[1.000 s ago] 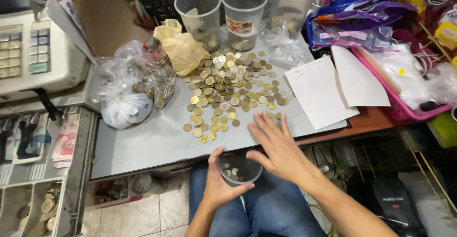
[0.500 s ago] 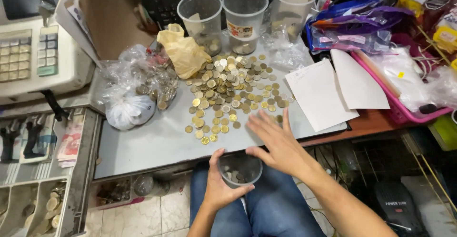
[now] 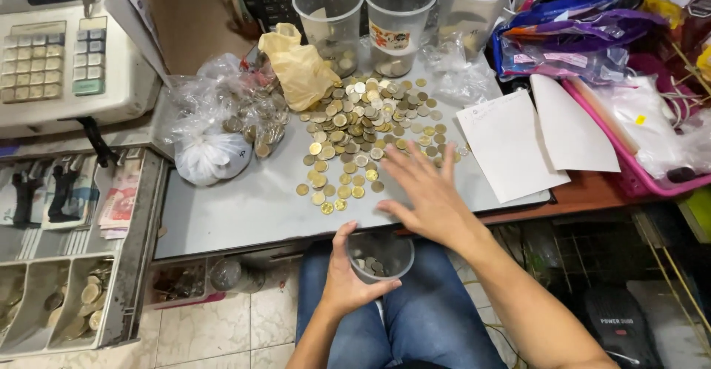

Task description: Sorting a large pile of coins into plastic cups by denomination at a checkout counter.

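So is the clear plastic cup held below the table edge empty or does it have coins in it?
Partly filled: the clear plastic cup, upright in the left hand, shows a shallow layer of coins on its bottom, well below the rim.

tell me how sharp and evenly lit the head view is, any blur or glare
Head view: the coins and clear cups are fairly sharp under even light; the right hand shows slight motion blur at its fingertips; soft glare sits on the plastic bags; the space under the table falls dark.
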